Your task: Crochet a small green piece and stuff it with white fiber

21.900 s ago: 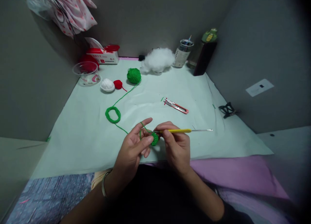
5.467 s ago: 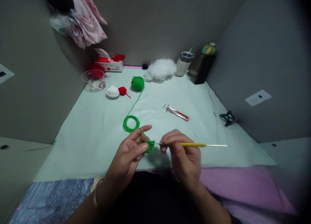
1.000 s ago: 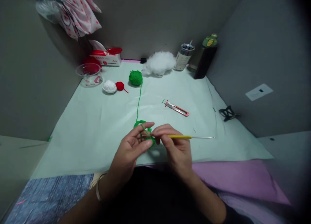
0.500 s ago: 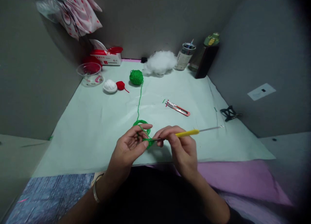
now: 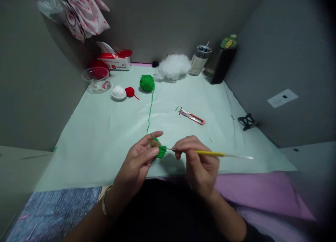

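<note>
Between thumb and fingers my left hand (image 5: 140, 156) pinches a small green crochet piece (image 5: 162, 151). Green yarn (image 5: 149, 117) loops over its raised index finger and runs back to a green yarn ball (image 5: 147, 83). My right hand (image 5: 198, 161) grips a crochet hook (image 5: 210, 153) by its yellow handle, fingers closed around it. The hook's thin metal end points left and meets the edge of the green piece; whether its tip sits inside a stitch is too small to tell. The other metal end sticks out to the right, slightly blurred.
Thread snips (image 5: 193, 116) lie beyond my hands beside yarn scraps. Farther back are white stuffing (image 5: 173, 67), a can of pens (image 5: 201, 60), a bottle (image 5: 223, 60), a white yarn ball (image 5: 119, 92), a red one (image 5: 130, 91), a plastic tub (image 5: 97, 80) and a box (image 5: 115, 62). A black clip (image 5: 248, 122) lies right.
My right hand has shifted a little right with the hook, whose far end has dropped lower. More of the green piece shows, and the loose loops of yarn behind my left hand are less visible.
</note>
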`<state>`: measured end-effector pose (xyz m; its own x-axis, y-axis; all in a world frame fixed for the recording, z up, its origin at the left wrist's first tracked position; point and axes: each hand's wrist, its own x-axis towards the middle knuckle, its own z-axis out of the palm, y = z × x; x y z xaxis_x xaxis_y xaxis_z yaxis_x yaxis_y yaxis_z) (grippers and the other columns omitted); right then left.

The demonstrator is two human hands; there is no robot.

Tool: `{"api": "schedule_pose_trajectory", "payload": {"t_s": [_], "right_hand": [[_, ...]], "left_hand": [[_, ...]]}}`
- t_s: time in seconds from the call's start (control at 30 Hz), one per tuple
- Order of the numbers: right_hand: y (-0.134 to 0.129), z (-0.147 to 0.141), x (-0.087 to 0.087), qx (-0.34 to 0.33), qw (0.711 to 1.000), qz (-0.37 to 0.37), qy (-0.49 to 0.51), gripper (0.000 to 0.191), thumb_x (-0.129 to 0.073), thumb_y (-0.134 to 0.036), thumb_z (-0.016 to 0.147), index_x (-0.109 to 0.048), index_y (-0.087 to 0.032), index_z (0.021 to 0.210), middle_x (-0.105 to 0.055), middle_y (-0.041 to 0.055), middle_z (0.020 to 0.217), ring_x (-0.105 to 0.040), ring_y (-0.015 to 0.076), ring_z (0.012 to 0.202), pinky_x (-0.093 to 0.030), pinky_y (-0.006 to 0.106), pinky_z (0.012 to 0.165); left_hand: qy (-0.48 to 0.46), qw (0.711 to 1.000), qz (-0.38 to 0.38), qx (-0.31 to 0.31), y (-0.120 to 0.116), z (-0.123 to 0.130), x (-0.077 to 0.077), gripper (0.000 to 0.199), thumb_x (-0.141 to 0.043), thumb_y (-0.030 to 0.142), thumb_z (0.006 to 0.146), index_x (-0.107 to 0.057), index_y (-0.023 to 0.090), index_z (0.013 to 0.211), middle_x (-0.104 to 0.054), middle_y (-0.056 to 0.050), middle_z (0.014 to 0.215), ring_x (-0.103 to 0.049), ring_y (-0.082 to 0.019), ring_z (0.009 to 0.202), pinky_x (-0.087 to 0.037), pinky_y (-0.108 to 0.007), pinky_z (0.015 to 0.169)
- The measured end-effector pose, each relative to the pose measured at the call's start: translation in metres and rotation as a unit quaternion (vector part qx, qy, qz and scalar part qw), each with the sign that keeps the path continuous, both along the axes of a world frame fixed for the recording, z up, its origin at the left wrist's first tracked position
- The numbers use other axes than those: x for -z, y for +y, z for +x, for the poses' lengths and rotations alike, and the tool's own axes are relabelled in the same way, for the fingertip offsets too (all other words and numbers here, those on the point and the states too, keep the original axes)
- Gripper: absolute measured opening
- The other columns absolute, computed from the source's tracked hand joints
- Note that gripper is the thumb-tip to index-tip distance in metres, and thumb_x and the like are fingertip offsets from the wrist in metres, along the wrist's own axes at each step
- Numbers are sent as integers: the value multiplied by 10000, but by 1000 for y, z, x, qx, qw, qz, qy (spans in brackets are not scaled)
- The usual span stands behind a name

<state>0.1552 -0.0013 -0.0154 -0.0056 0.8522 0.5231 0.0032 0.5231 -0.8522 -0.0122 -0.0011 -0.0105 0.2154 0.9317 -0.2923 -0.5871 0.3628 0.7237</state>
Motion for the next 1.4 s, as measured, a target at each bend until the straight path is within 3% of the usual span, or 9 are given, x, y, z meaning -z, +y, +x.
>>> {"api": "schedule_pose_trajectory", "payload": {"t_s": [0.17, 0.27, 0.37, 0.53, 0.77, 1.0, 1.13, 1.23, 1.4], "right_hand": [[3, -5, -2, -14, 1000, -28, 0, 203, -582, -239, 1038, -785, -254, 1026, -759, 54, 948, -703, 200, 892, -590, 354, 731], [-1, -4, -2, 22, 993, 46, -111, 219, -613, -164, 1009, -781, -260, 1110, -772, 61, 988, -719, 197, 905, -612, 355, 766], [-5, -1, -2, 50, 964, 131, -225, 276, -661, -135, 975, -779, -273, 1182, -777, 85, 1074, -724, 214, 949, -619, 360, 773], [-4, -2, -3, 46, 998, 16, -43, 233, -587, -180, 1023, -787, -266, 1109, -742, 60, 945, -688, 189, 826, -584, 346, 694], [4, -7, -1, -13, 993, -102, 52, 167, -655, -315, 1005, -800, -241, 966, -738, 45, 888, -635, 159, 751, -538, 305, 662], [7, 0, -1, -75, 972, -178, 134, 262, -600, -382, 1035, -758, -207, 921, -745, 42, 852, -650, 137, 686, -543, 272, 627], [2, 2, -5, -58, 988, -132, 58, 243, -539, -305, 1067, -746, -215, 975, -751, 47, 909, -671, 145, 735, -565, 292, 669], [-3, 1, -5, -21, 997, -19, -76, 223, -497, -214, 1071, -720, -222, 1078, -753, 63, 961, -702, 175, 836, -591, 334, 741], [-5, -3, 4, 84, 923, 219, -305, 256, -639, -139, 990, -720, -214, 1222, -762, 100, 1046, -718, 215, 959, -613, 344, 781]], "left_hand": [[108, 991, 74, 14, -6, 3, 2, 417, -846, 307, 829, -768, 216, 1228, -665, -35, 907, -587, -165, 873, -467, -286, 846], [128, 988, 82, -4, -8, 5, 2, 474, -850, 289, 830, -739, 250, 1290, -670, -13, 905, -572, -131, 806, -470, -256, 798], [46, 998, 33, 9, -5, 5, 1, 509, -845, 282, 825, -722, 247, 1318, -651, 8, 853, -549, -95, 726, -471, -223, 751], [-51, 997, -52, 17, 0, 3, -3, 362, -861, 247, 773, -808, 171, 1123, -590, 26, 770, -406, -39, 592, -473, -208, 738], [116, 990, 74, 30, -7, 3, 3, 387, -809, 321, 861, -769, 260, 1241, -718, -53, 987, -621, -199, 966, -467, -309, 901], [147, 986, 82, 13, -5, -7, 2, 317, -813, 322, 840, -804, 239, 1146, -663, -46, 913, -584, -192, 892, -457, -294, 822], [172, 980, 100, 0, -4, -6, -1, 280, -798, 270, 852, -805, 241, 1130, -640, -28, 865, -576, -174, 849, -460, -284, 799], [218, 968, 115, -39, -5, -1, -1, 264, -798, 202, 846, -799, 233, 1109, -633, -9, 835, -561, -150, 816, -456, -261, 793], [78, 995, 60, -22, -7, 6, 2, 485, -840, 276, 834, -707, 248, 1299, -631, 17, 825, -532, -96, 693, -457, -206, 693]]}}
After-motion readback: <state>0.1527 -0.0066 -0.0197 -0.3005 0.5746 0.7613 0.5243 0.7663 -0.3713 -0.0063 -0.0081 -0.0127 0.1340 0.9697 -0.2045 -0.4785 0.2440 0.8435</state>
